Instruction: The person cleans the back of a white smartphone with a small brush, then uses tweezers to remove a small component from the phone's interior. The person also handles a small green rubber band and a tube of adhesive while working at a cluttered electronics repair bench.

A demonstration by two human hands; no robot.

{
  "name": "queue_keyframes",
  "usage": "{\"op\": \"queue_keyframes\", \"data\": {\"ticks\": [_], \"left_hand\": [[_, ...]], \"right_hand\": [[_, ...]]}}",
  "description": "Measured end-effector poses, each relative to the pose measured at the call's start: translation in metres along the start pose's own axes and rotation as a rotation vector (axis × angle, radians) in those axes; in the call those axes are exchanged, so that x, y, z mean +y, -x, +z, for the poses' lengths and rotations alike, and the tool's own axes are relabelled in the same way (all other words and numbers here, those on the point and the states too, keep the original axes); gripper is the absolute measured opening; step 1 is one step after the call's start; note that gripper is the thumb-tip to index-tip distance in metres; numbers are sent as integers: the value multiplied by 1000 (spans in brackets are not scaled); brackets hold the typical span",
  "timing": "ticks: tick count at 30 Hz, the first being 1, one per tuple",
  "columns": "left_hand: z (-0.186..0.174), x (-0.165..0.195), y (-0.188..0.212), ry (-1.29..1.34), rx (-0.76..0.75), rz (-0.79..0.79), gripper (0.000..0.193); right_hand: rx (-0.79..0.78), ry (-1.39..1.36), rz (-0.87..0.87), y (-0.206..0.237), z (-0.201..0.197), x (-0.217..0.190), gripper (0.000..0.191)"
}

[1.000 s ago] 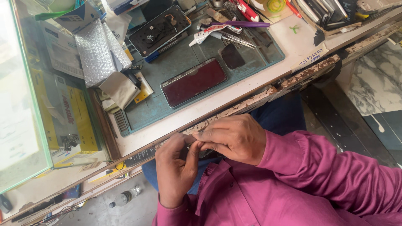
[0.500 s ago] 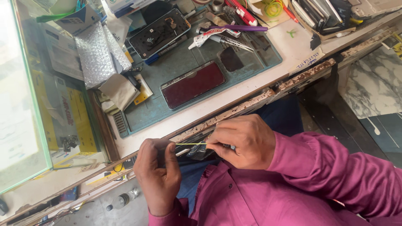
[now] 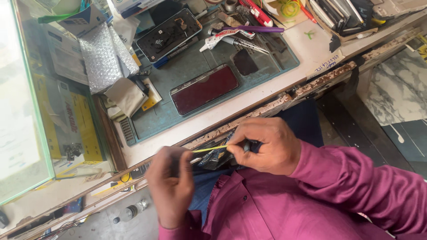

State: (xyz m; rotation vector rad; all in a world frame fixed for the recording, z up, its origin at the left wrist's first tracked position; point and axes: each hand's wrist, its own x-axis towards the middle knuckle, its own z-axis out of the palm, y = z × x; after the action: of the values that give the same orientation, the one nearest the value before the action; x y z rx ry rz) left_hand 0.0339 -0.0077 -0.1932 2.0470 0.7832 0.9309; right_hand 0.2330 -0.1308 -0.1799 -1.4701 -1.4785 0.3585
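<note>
Fingertips of the left hand [image 3: 171, 186], low in the frame left of centre, pinch one end of a thin yellow strip [image 3: 209, 149]. The strip runs taut to the right hand [image 3: 267, 149] at centre, whose fingers are curled shut around its other end and around a small dark packet [image 3: 218, 158] hanging just below the strip. Both hands sit over the person's lap, just under the worn edge of the workbench [image 3: 311, 86]. Above them, a blue-green work mat [image 3: 187, 71] carries a phone with a dark red screen [image 3: 204, 89]; an opened phone back [image 3: 169, 33] lies at upper centre-left. A piece of bubble wrap [image 3: 104, 55] lies at upper left.
</note>
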Motion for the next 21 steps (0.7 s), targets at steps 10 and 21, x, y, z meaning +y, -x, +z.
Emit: {"op": "queue_keyframes", "data": {"ticks": [10, 21], "left_hand": [[20, 11, -1, 172, -88, -79, 9], [22, 4, 0, 185, -129, -134, 9]], "right_hand": [[32, -90, 80, 2, 17, 15, 26], [32, -96, 99, 4, 22, 25, 15]]}}
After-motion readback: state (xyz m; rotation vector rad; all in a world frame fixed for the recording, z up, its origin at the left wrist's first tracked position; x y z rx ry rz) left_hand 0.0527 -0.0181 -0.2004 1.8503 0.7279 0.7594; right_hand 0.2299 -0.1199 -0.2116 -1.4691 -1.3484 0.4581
